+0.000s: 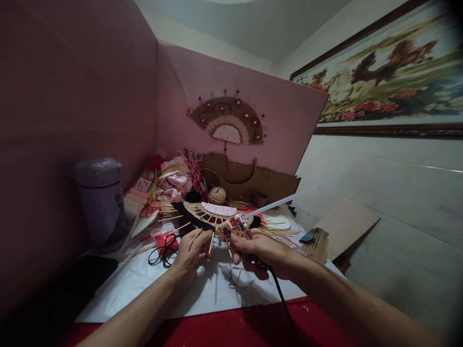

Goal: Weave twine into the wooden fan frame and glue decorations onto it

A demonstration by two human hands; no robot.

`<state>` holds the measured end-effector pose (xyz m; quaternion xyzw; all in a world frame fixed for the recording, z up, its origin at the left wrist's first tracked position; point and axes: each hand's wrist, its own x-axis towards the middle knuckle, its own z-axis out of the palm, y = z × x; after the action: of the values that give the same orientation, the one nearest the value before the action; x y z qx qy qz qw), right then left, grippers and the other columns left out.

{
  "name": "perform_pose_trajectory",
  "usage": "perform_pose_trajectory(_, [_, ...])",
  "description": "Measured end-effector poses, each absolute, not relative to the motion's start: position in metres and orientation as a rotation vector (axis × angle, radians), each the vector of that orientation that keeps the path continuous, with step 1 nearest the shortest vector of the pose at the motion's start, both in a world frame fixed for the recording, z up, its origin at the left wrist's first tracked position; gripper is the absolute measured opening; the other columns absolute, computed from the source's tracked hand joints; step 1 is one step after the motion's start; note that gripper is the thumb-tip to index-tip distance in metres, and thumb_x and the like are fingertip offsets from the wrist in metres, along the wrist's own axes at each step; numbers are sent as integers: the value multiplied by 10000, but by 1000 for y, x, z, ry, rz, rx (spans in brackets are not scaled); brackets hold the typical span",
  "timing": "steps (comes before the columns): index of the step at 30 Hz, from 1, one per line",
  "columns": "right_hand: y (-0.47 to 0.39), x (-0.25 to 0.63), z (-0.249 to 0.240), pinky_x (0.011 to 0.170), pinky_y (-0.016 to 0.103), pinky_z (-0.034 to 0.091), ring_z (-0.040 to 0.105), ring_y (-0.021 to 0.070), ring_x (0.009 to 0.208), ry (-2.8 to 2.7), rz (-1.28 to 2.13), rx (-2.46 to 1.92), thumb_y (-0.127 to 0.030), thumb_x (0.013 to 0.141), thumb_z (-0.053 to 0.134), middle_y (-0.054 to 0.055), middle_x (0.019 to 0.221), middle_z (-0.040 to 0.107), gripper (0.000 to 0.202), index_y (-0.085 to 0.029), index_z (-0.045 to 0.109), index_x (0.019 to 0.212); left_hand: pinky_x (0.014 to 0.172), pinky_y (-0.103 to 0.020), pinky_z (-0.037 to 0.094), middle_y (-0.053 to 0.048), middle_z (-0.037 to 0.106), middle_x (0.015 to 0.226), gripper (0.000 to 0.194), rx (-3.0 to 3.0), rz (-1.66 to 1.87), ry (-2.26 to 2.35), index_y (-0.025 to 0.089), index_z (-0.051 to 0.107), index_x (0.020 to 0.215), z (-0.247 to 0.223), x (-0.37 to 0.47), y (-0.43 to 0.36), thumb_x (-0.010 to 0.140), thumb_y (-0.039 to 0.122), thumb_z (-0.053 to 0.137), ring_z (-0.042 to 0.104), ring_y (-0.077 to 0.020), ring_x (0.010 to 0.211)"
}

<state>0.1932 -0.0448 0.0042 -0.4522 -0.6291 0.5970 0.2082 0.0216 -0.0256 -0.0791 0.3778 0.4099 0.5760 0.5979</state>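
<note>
My right hand (255, 248) is closed around a glue gun (231, 227) with a colourful flowered covering. A long translucent glue stick (271, 204) juts from its back, and a black cord (280, 291) hangs below my hand. My left hand (193, 253) pinches the near edge of a half-round fan (197, 220) made of thin wooden sticks. Black and tan bands run across the fan, and a white dotted half-circle (219, 209) lies at its far side. Stick ends poke out past my left fingers. The glue gun's nozzle is hidden.
A similar finished fan (227, 120) hangs on the pink board. Behind the work lie a twine ball (217, 195), pink fabric (175, 176) and cardboard (238, 168). A lidded purple container (101, 205) stands left. Black cord loops (164, 250) and loose sticks (285, 233) lie on the white sheet.
</note>
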Motion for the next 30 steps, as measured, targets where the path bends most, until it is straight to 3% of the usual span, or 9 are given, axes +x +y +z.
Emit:
perform_pose_trajectory(10, [-42,191,1,256,161,268,341,42,311,-1758,1599,-1267,-610,800,541,-46,452,454,505,-140,541,617,381,-187,321,22,540,518,343,949,1326,940,183,485,635,-81,22,-28,658,462,684,424,-77,398])
perform_pose_trajectory(18, [-43,190,0,273,159,276,350,40,343,-1786,1565,-1262,-614,803,531,-47,500,452,496,-146,534,639,386,-200,304,-3,548,506,316,979,1306,949,143,564,623,-84,23,-26,681,441,654,415,-77,390])
perform_pose_trajectory(25, [-49,190,-3,277,156,286,380,47,315,-1994,1281,-1349,-544,850,511,-58,452,444,414,-169,481,678,395,-189,261,11,509,492,287,954,1307,906,140,553,619,-84,24,-25,691,399,654,374,-57,395])
perform_pose_trajectory(30, [-45,192,-15,272,161,284,382,54,299,-2051,1201,-1325,-591,830,511,-72,430,435,426,-184,459,712,400,-181,247,14,512,507,302,930,1295,872,143,542,642,-83,26,-26,673,410,680,387,-56,406])
